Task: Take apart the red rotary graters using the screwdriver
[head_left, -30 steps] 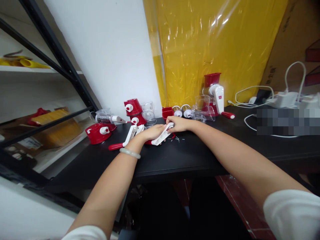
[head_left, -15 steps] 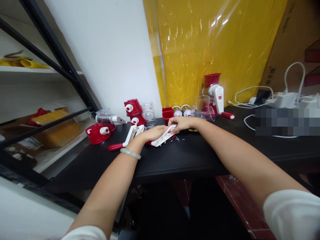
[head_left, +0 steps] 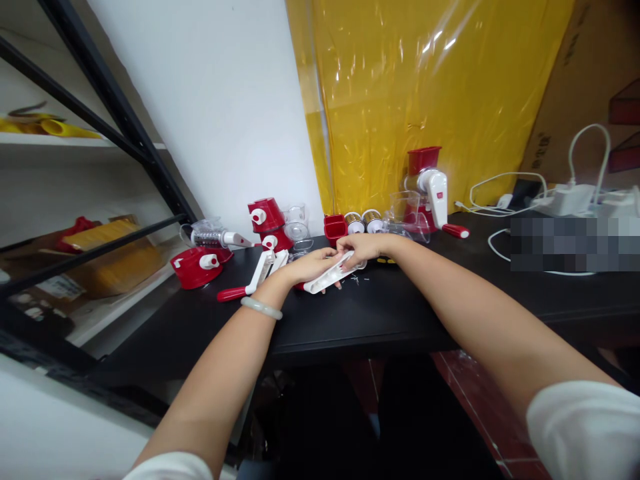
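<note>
My left hand (head_left: 314, 264) is closed around a white crank handle (head_left: 325, 279), its hollow side turned up and its red grip partly hidden beneath my wrist. At the handle's far end the fingers of my right hand (head_left: 361, 248) are pinched together against the hollow; whether a small part sits between them is hidden. Small screws (head_left: 356, 278) lie scattered on the black table just right of the handle. Left of my left wrist rest other white crank handles (head_left: 263, 268), one with a red grip (head_left: 232, 293).
Red grater bodies (head_left: 196, 268) and clear plastic parts (head_left: 298, 230) stand along the back left. Behind my hands are grater drums (head_left: 373, 221) and a red hopper (head_left: 335, 228). An assembled rotary grater (head_left: 425, 193) stands back right, near white cables (head_left: 500, 212). A shelf rack (head_left: 125, 133) borders the left.
The crank handle has shifted slightly and its far end now shows past my right fingers. My left fingertips show more below it. A small red piece near the screws is no longer visible.
</note>
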{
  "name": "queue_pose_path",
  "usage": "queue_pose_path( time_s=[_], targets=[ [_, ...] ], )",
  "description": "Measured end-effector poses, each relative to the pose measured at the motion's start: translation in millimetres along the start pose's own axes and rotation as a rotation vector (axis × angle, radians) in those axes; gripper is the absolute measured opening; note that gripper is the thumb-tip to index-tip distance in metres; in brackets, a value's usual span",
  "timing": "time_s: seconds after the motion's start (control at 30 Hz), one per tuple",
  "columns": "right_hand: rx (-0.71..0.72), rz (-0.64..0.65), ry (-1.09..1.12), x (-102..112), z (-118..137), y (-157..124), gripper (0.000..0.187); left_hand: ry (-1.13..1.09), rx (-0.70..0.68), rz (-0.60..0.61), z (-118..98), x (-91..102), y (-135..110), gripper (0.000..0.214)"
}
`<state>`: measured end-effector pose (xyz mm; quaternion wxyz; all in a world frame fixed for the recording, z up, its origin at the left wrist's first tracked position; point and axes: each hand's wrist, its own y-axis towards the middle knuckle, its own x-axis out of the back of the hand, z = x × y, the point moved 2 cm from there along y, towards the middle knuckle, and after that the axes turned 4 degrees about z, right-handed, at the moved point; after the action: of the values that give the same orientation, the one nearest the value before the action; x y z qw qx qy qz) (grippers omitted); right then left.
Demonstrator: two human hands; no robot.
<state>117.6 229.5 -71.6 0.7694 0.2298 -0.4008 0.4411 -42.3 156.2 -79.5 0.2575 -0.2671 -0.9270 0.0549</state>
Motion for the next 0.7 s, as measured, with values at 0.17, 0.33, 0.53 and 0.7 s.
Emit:
queue_pose_path(
  time_s=[0.17,0.33,0.53,0.7],
  targets=[
    [0.141,0.037,0.073,0,3,-1,0.032,0.135,-0.058,-0.194,1,9.7,2,0.056],
    [0.060,0.107,0.125,0,3,-3,0.037,0.126,-0.078,-0.197,-2,7.7,1,0.055],
    [0.031,0.044,0.214,6,-1,-6,0.031,0.016,-0.014,-0.030,-16,1.3,-13,0.052],
    [0.111,-0.136,0.404,15,-5,-7,0.032,0.337,-0.056,-0.086,-42,2.6,-39,0.053]
  ],
)
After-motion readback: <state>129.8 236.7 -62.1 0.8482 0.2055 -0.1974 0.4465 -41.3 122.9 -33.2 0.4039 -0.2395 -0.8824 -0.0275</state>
